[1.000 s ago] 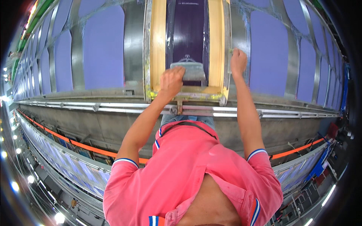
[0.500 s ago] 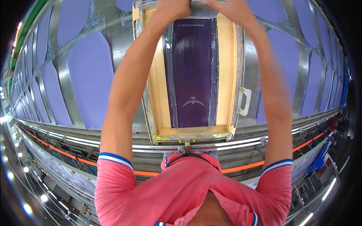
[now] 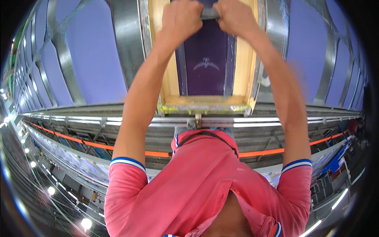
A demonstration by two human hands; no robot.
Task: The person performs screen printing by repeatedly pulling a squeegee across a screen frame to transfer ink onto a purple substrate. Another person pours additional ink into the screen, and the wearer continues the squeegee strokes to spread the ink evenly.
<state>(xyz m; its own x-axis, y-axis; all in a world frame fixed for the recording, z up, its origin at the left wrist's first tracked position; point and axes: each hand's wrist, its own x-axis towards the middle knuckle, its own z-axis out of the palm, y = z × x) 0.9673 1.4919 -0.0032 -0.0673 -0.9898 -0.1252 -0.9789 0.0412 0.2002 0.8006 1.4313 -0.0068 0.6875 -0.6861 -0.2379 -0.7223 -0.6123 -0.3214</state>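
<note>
My left hand [image 3: 182,19] and my right hand [image 3: 236,16] are closed side by side around a grey squeegee [image 3: 209,14]. Only a short stretch of its bar shows between my fists; the rest is hidden by them. Beneath lies a screen-printing frame [image 3: 205,109], yellowed and smeared along its near edge. Tape strips border the dark purple mesh [image 3: 203,81] on both sides. A pale winged emblem [image 3: 206,65] shows on the mesh near its close end. The frame's far part is out of the picture.
Lilac flat pieces [image 3: 92,51] lie on the metal table [image 3: 130,43] on both sides of the frame. A metal rail [image 3: 268,120] runs along the table's near edge, with an orange strip [image 3: 262,152] below it. The frame's pale side handle [image 3: 264,81] sticks out at right.
The view has shifted, so the frame sits higher in the picture. Both hands now show more fully, fists around the squeegee; earlier they were at the top edge, the right fingers more stretched.
</note>
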